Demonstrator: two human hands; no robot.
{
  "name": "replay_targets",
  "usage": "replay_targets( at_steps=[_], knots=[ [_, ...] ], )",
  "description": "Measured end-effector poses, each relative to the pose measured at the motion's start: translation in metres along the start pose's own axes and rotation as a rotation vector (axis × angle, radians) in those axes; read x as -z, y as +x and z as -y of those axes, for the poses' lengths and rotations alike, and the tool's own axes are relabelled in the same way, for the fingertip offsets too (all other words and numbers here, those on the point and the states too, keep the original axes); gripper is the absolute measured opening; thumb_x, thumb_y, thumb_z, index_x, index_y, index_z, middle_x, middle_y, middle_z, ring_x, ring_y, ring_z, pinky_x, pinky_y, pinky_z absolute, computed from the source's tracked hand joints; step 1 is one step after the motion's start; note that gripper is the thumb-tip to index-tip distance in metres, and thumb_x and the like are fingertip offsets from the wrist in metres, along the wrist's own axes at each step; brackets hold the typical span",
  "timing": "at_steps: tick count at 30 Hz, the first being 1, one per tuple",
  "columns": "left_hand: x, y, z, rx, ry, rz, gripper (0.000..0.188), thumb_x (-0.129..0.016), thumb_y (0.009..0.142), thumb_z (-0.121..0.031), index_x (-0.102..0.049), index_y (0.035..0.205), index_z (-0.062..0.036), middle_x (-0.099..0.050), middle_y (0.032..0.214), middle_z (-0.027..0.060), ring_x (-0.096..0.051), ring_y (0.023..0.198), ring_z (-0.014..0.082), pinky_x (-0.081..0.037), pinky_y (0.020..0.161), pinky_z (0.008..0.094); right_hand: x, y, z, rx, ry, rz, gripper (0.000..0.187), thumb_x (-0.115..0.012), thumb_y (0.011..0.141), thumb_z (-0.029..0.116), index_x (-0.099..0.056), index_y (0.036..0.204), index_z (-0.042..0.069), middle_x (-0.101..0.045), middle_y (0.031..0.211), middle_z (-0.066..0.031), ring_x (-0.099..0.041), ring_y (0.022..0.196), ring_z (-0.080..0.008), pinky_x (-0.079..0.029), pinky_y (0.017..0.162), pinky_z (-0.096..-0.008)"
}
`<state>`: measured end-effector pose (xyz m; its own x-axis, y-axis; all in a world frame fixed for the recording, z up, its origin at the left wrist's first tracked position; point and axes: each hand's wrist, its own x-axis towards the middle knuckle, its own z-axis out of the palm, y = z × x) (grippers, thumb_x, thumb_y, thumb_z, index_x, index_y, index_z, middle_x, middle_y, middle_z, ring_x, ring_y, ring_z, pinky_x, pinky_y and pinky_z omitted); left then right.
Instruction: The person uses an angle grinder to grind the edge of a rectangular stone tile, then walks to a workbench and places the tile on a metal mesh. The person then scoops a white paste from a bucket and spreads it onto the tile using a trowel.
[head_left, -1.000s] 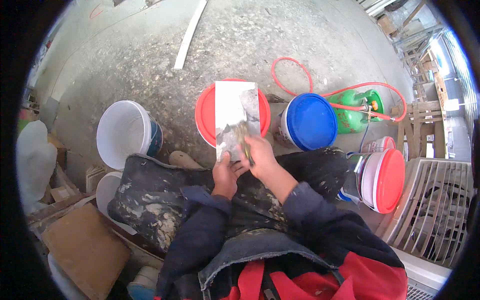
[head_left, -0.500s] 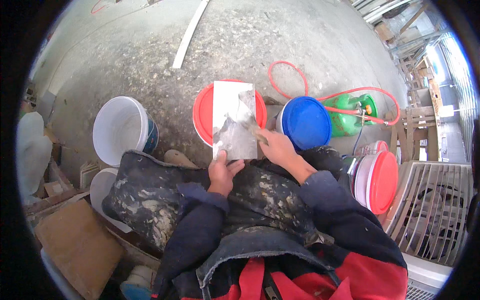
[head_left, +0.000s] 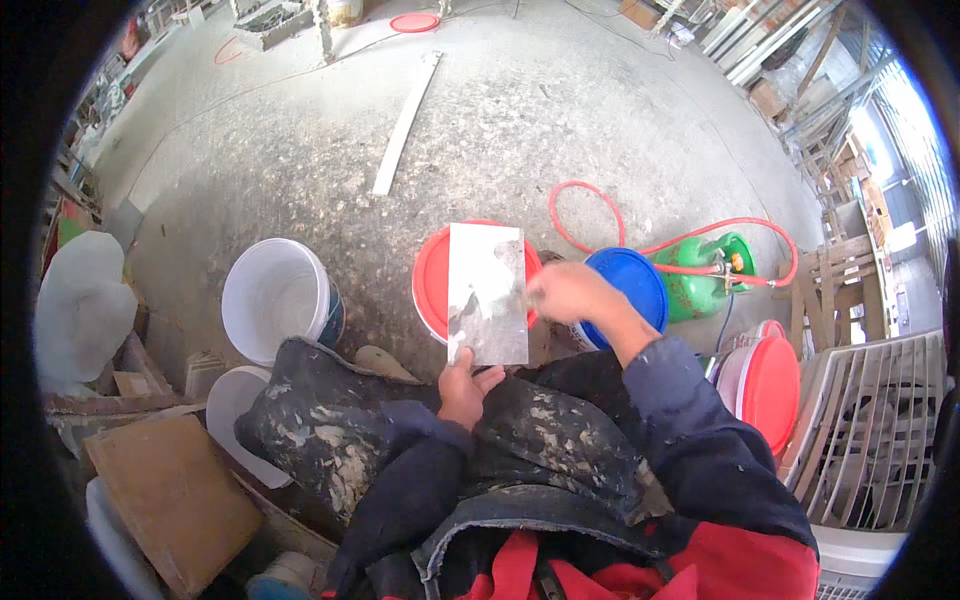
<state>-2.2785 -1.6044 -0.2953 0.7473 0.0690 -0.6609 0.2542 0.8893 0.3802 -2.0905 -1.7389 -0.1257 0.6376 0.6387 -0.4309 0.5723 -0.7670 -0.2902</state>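
My left hand (head_left: 466,390) grips the lower edge of a flat rectangular panel (head_left: 475,252), thumb on top and fingers beneath. White covers the panel's upper left; its lower part and right side are smeared grey. Behind it is a red-lidded bucket (head_left: 432,285), with the lid showing on both sides. My right hand (head_left: 575,300) is closed on a putty knife at the panel's right edge. Its handle is mostly hidden in my fingers, and the blade is hard to tell from the grey surface. The blue-lidded bucket (head_left: 635,285) lies just beyond my right wrist.
At left stands an open white bucket (head_left: 270,300); a brown cardboard piece (head_left: 175,495) lies nearer. On the right are a green gas cylinder (head_left: 700,280) with a red hose (head_left: 690,235), another red-lidded bucket (head_left: 772,395) and a slatted fan unit (head_left: 870,430). A white strip (head_left: 408,125) lies ahead.
My right hand has moved rightward off the panel's middle to its edge with the putty knife. The view has tilted up, showing more floor ahead. My left hand keeps its hold.
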Motion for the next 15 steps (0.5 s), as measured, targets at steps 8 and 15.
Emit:
replay_targets(
  at_steps=[8,15],
  knots=[
    [0.006,0.0,0.003,0.006,-0.006,0.022,0.049,-0.054,0.108,-0.029,-0.044,0.147,0.0,-0.061,0.128,0.0195,-0.07,0.098,0.0387,-0.062,0.084,0.0506,-0.042,-0.025,0.018,-0.027,0.02,-0.089,0.019,-0.061,0.081,0.013,-0.076,0.092,0.01,-0.072,0.089,-0.021,-0.07,0.089,-0.0423,-0.055,0.08,-0.0533],
    [0.007,0.001,0.013,-0.051,0.132,0.174,0.049,-0.045,0.112,-0.034,-0.047,0.145,0.0024,-0.06,0.135,0.0171,-0.067,0.109,0.0326,-0.061,0.089,0.0448,-0.081,0.026,0.004,-0.084,0.045,-0.359,0.019,-0.058,0.089,0.015,-0.073,0.095,0.005,-0.073,0.092,-0.0227,-0.072,0.089,-0.0426,-0.057,0.077,-0.0541]
  ],
)
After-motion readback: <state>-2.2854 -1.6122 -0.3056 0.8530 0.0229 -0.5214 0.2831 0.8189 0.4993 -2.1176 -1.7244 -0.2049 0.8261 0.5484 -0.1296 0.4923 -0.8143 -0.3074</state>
